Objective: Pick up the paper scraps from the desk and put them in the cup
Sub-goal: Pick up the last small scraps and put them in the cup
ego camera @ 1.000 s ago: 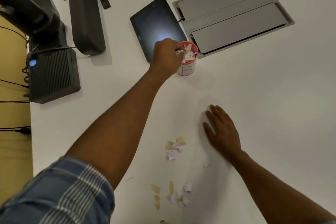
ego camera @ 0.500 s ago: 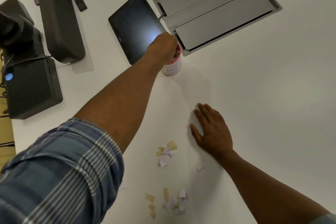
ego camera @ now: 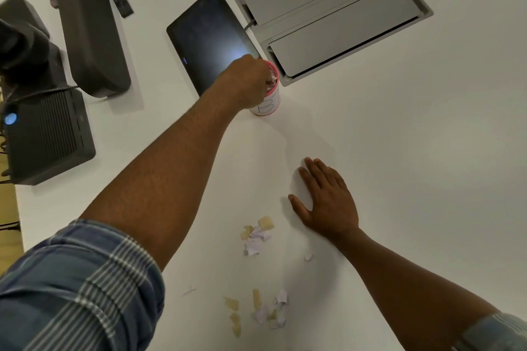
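- Head view: my left hand (ego camera: 247, 81) is stretched forward over the mouth of the cup (ego camera: 268, 100), fingers curled down into its opening.
- Grip state, left: the fingertips are hidden inside the cup, so I cannot tell whether they are closed on a scrap or spread.
- Grip state, right: my right hand (ego camera: 328, 202) lies flat, palm down on the table (ego camera: 427, 151), fingers extended and close together, holding nothing.
- The cup is white with a pink rim and stands upright between the dark tablet (ego camera: 209, 37) and the grey hatch (ego camera: 333, 13) set into the table. Paper shows inside it beside my fingers.
- Paper scraps (ego camera: 258, 236) lie on the table in a cluster of yellow and pale purple pieces, just beside my right thumb.
- A second cluster of scraps (ego camera: 261, 310) lies nearer to me, apart from the first.
- One small white scrap (ego camera: 308, 257) lies alone beside my right wrist.
- Black devices (ego camera: 88, 25) stand at the left edge of the table.
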Tool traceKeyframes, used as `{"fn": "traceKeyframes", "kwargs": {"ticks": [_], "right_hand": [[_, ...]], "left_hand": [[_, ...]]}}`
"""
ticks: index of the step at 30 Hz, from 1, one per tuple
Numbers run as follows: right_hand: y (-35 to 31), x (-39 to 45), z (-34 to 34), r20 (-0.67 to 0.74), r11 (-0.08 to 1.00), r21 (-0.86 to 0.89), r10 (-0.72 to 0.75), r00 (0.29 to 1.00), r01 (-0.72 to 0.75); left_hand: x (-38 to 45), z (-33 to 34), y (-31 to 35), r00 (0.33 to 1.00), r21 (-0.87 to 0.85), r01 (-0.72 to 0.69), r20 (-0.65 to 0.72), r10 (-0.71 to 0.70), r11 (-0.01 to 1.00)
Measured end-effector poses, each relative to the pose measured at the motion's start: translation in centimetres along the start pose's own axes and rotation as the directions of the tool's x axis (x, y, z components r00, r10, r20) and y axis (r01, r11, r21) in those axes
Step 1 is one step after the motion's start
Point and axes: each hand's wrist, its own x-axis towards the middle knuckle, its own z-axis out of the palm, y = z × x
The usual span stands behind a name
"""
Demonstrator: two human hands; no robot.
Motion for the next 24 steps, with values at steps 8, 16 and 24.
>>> {"fn": "traceKeyframes", "kwargs": {"ticks": [8,16,24], "right_hand": [[0.0,0.0,0.0,-0.010,1.000,0.013,-0.006,1.000,0.006],[0.0,0.0,0.1,-0.018,1.000,0.011,-0.020,1.000,0.020],[0.1,-0.2,-0.3,0.001,0.999,0.016,-0.043,0.999,0.043]], "left_hand": [[1.9,0.2,0.7,0.975,0.161,-0.026,0.220,-0.010,0.987],[0.7,-0.7,-0.2,0.999,0.032,-0.035,0.012,0.035,0.999],[-7.3,-0.7,-2.6,0.917,-0.301,-0.028,-0.388,-0.095,0.953]]}}
